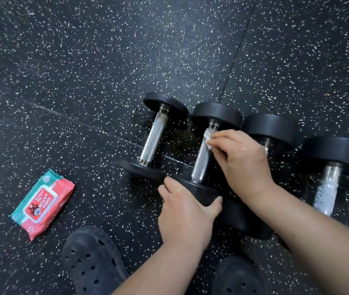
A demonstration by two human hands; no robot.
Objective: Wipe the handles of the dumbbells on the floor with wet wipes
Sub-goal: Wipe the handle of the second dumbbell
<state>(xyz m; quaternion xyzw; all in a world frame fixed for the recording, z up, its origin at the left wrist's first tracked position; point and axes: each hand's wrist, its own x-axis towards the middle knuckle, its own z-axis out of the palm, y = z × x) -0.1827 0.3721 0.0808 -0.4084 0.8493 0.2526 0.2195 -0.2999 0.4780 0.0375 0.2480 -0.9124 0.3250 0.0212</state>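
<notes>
- Four dumbbells (154,137) lie side by side on the floor (84,71).
- Right hand (241,158) pinches a wipe (208,136) against the far end of the second one's handle (201,165).
- Left hand (186,211) grips that dumbbell's near head (199,189), fingers curled round its edge.
- Wipes pack (42,204) lies well apart, left of the row.
- Two clogs (92,258) show at the bottom.

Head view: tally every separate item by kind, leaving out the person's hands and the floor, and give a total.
dumbbell: 4
wet wipes pack: 1
wet wipe: 1
clog: 2
Total: 8
</notes>
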